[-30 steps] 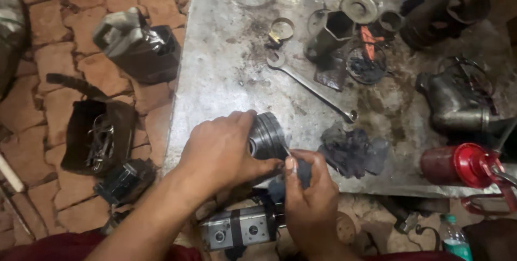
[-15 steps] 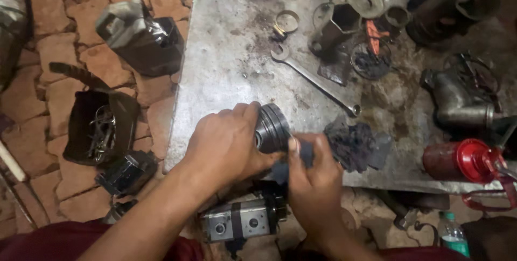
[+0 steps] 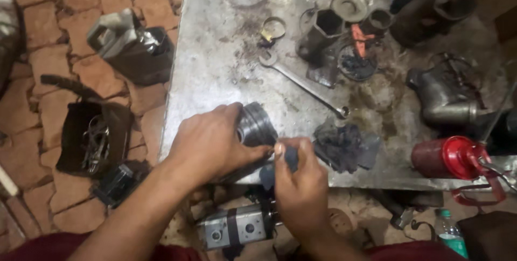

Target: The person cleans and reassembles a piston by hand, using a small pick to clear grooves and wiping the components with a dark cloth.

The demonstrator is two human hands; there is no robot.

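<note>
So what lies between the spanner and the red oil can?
In the head view, a dark greasy rag lies between the spanner and the red oil can, on the metal sheet.

A grey metal tabletop (image 3: pixel 215 78), scratched and dirty, sits over a brick floor (image 3: pixel 48 2). On the tabletop lie a long spanner (image 3: pixel 301 81), a small ring clamp (image 3: pixel 273 28), a big hex socket (image 3: pixel 322 33), a dark rag (image 3: pixel 343 143), a grey metal pipe part (image 3: pixel 447 96) and a red oil can (image 3: pixel 449 157). On the floor stand a dark jug (image 3: pixel 132 48), a black box of metal bits (image 3: pixel 94 134) and a grey pump block (image 3: pixel 237 228)
</note>
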